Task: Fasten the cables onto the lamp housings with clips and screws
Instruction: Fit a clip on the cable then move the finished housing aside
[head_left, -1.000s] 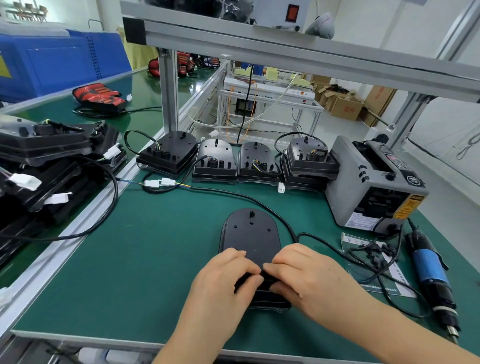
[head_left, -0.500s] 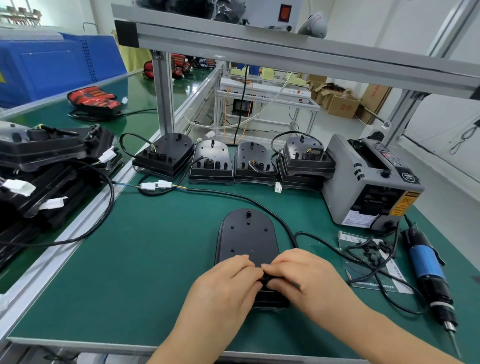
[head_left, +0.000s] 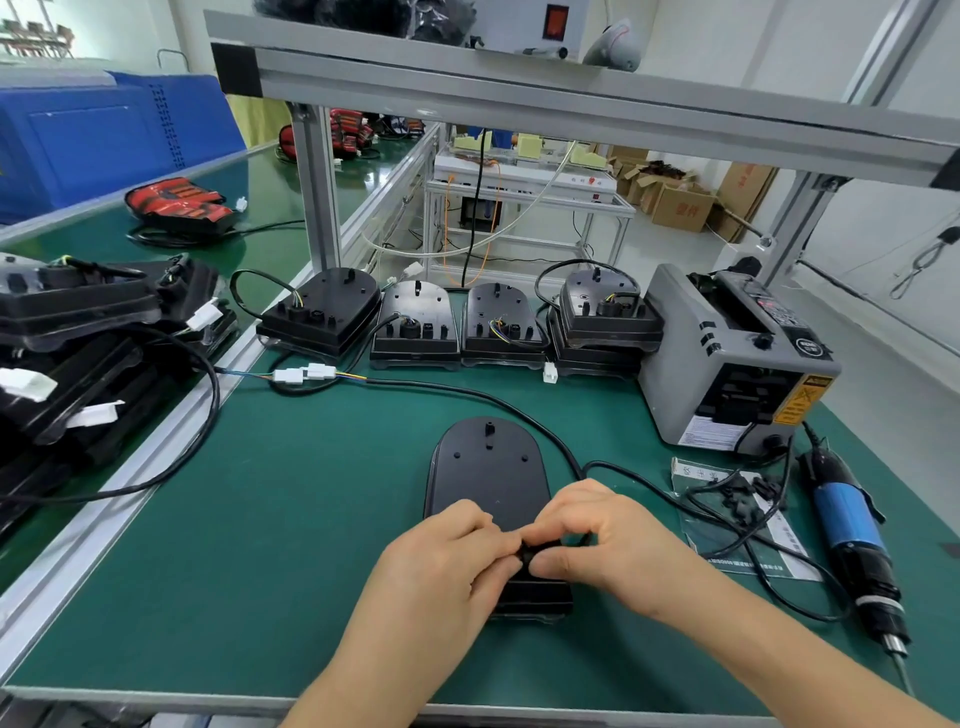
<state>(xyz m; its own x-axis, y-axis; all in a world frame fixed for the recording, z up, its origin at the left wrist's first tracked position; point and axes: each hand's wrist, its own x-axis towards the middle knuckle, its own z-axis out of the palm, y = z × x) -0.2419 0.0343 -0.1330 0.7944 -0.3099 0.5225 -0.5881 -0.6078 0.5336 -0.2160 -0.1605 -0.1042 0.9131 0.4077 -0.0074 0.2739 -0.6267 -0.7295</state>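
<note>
Green bench (head_left: 291, 545) under aluminium frame (head_left: 571, 98), cardboard boxes (head_left: 680, 208) beyond.

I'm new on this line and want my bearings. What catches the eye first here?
The left hand and right hand pinch a black part at the near end of a lamp housing on the mat. Behind stands a row of housings; a grey dispenser and blue screwdriver lie to the right.

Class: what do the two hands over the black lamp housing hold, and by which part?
The left hand and right hand pinch opposite sides of a small black piece on the lamp housing; its kind cannot be told.
</note>
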